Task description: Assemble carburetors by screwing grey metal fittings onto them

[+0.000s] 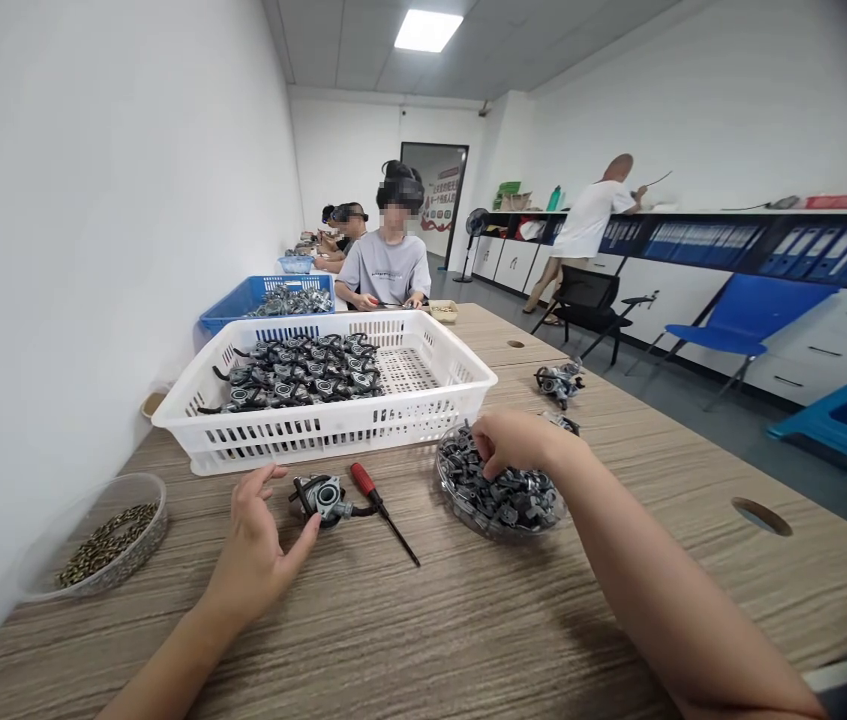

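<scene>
A carburetor [327, 498] with a short black hose lies on the table in front of me. My left hand [262, 530] is beside it with thumb and fingers apart; the thumb tip is at its near edge, and whether it touches I cannot tell. To the carburetor's right rests a screwdriver [382, 508] with a red handle and dark shaft. My right hand [509, 443] reaches into a clear round bowl [460, 518] full of small dark grey parts [517, 497]. Its fingers are curled together and point down at the parts; what they pinch is hidden.
A white perforated crate [295, 435] holds rows of carburetors behind my hands. At left stands a clear tub [157, 520] of small brass-coloured pieces. Another carburetor [559, 382] sits at the right. A blue crate [228, 302] and a seated person [389, 265] are beyond.
</scene>
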`<state>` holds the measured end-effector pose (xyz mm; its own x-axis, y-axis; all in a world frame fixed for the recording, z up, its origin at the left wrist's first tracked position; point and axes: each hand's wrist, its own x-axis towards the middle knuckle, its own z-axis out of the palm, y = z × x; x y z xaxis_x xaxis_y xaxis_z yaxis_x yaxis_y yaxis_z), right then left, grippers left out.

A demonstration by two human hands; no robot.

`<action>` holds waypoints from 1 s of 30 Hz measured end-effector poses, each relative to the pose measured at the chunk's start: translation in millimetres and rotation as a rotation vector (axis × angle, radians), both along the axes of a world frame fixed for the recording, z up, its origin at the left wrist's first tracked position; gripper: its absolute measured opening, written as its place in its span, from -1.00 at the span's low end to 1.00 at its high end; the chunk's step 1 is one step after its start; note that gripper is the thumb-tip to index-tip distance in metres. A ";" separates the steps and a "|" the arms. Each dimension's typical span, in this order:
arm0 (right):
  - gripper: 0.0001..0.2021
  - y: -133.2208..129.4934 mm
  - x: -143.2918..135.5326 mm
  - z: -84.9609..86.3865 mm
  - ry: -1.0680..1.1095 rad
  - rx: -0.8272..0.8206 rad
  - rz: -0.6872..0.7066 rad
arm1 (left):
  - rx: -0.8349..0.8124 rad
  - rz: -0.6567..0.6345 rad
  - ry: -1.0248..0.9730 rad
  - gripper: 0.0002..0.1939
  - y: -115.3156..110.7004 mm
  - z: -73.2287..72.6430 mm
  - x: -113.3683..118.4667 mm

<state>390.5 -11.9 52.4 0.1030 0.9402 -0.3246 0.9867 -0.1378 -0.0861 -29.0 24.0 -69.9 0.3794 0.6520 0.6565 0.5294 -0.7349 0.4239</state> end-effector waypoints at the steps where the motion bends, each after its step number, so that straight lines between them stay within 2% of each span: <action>1: -0.75 0.0 1.6 -0.2 0.001 -0.004 0.006 | 0.002 -0.014 -0.012 -0.13 -1.4 -0.1 1.2; 5: -0.78 0.6 11.1 1.6 0.049 -0.033 0.048 | 0.073 -0.051 -0.058 -0.02 -6.5 9.7 5.5; 9: -0.80 0.2 20.8 6.8 0.128 -0.076 0.078 | 0.106 -0.044 -0.088 -0.05 -5.9 18.8 4.3; 13: -0.49 -8.0 26.0 21.1 0.190 -0.064 0.109 | 0.052 -0.038 -0.074 -0.14 -2.4 13.5 0.0; 16: -0.55 -17.9 16.6 33.0 0.251 0.001 0.153 | -0.021 0.036 -0.025 -0.23 -3.3 6.6 -0.9; 20: -0.75 -27.1 -22.1 37.1 0.353 -0.048 0.305 | -0.071 0.115 -0.013 -0.29 -6.4 1.7 -1.2; 25: -0.80 -26.9 -83.5 17.1 0.597 -0.136 0.619 | -0.159 0.126 -0.018 -0.30 -7.4 -1.1 -1.4; 28: -0.76 -23.8 -114.5 -7.8 0.744 -0.198 0.761 | -0.184 0.136 -0.007 -0.24 -7.0 -6.3 0.7; 30: -0.73 -21.2 -130.8 -28.1 0.807 -0.283 0.809 | -0.185 0.123 -0.023 -0.09 -5.8 -11.2 2.1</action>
